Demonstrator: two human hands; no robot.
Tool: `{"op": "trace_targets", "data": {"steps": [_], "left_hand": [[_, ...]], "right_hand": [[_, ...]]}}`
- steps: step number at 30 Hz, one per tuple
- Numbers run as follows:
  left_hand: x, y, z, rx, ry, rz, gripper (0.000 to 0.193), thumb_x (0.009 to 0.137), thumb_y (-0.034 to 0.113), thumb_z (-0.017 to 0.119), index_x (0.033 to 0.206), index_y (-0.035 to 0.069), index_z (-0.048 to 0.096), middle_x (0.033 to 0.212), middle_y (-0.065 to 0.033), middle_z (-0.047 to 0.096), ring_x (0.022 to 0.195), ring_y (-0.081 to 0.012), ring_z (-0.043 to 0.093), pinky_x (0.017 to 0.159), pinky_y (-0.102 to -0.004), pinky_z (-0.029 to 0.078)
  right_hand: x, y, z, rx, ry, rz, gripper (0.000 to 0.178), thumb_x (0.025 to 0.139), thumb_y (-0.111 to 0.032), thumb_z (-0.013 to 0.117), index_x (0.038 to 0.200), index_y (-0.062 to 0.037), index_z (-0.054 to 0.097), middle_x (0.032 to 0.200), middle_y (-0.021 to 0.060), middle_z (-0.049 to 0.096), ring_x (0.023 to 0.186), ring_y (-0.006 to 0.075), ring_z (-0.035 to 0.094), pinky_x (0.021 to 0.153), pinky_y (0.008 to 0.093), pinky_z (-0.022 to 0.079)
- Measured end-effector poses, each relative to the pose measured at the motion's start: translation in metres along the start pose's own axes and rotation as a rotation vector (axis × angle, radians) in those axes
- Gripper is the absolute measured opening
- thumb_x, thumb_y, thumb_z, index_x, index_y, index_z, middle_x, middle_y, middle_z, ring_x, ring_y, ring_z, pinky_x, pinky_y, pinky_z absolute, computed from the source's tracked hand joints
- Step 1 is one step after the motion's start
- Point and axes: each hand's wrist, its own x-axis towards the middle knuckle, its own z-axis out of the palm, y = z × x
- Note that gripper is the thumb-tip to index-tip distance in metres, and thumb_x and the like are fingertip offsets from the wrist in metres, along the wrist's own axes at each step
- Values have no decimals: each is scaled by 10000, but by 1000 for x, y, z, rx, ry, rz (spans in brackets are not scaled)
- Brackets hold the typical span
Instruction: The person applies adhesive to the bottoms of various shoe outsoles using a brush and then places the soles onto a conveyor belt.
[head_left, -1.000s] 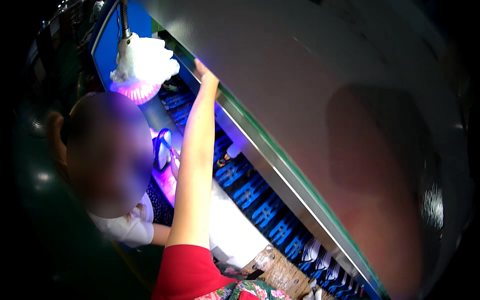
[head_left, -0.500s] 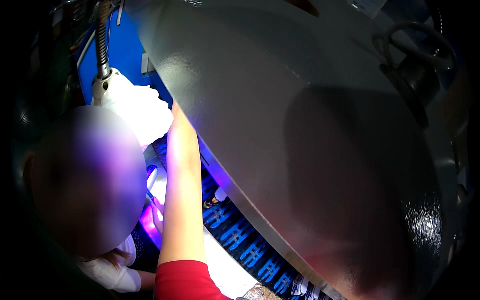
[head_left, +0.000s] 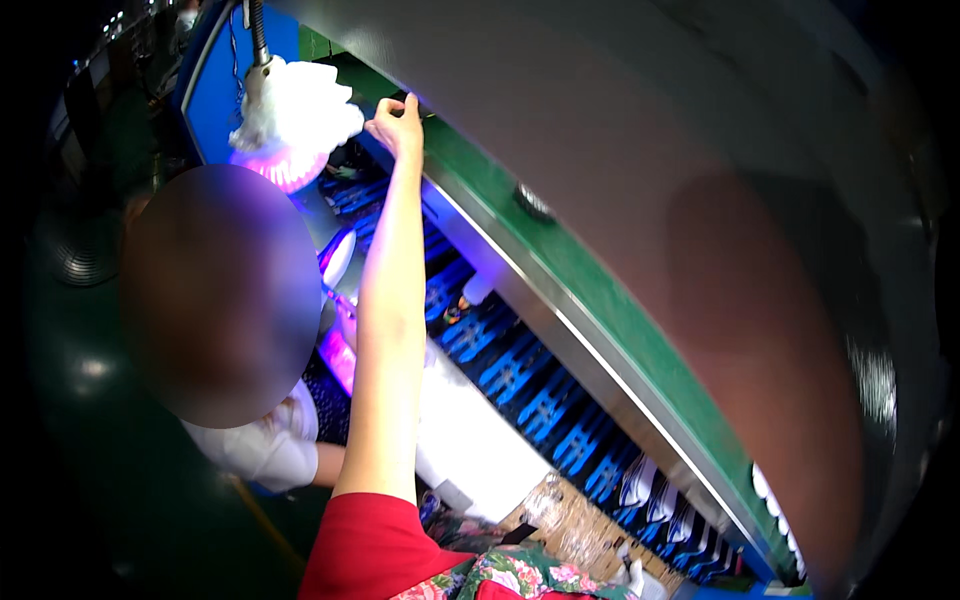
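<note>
My left arm, in a red sleeve, reaches up past the middle of the view. My left hand is bare, its fingers curled together at the lower edge of a large grey panel. The fingertips seem to grip that edge; the panel hides part of the contact. Beneath the panel lies a green surface with a metal front edge. Below my forearm runs a row of blue, clamp-like holders, with white, dark-edged pieces in the nearer ones. My right hand does not show.
A lamp with a flexible metal neck and white wrapping glows purple beside my hand. Close on the left, a person in a white top holds a glossy curved piece. A white board and a brown, plastic-wrapped surface lie nearer.
My view has shifted. My left hand, hidden behind the grey panel before, now shows at its edge. The panel stands farther from the holders, baring the green surface.
</note>
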Motion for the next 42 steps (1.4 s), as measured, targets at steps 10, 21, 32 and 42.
{"op": "trace_targets", "data": {"steps": [10, 21, 32, 42], "left_hand": [[-245, 140, -172, -670, -528, -532, 588, 840, 52, 499, 1416, 147, 426, 1144, -98, 551, 940, -201, 577, 757, -337, 511], [-545, 171, -388, -266, -1286, -1458, 254, 850, 248, 627, 903, 2, 666, 844, -83, 686, 719, -193, 658, 688, -313, 539], [-607, 214, -543, -331, -1844, -1989, 817, 935, 649, 368, 1370, -35, 468, 1282, -241, 588, 1124, -354, 625, 992, -467, 488], [-600, 247, -534, -345, -1850, -2122, 1177, 696, 976, 192, 1323, 32, 510, 1060, -240, 668, 930, -346, 687, 822, -469, 572]], "right_hand": [[5, 32, -88, 272, -160, -31, 249, 947, -189, 654, 1165, -73, 624, 1005, 17, 669, 758, 99, 616, 619, 205, 514], [-48, -46, -102, 659, -466, -32, 234, 968, -130, 601, 1165, -8, 575, 1038, 74, 632, 796, 126, 571, 681, 258, 488], [-100, -80, -85, 429, -596, -225, 247, 836, 25, 657, 1082, 50, 661, 1105, 189, 691, 978, 253, 671, 874, 350, 539], [-111, -104, -83, 94, -545, -607, 235, 797, 22, 737, 1031, 44, 725, 1025, 125, 731, 899, 155, 684, 819, 279, 547]]}}
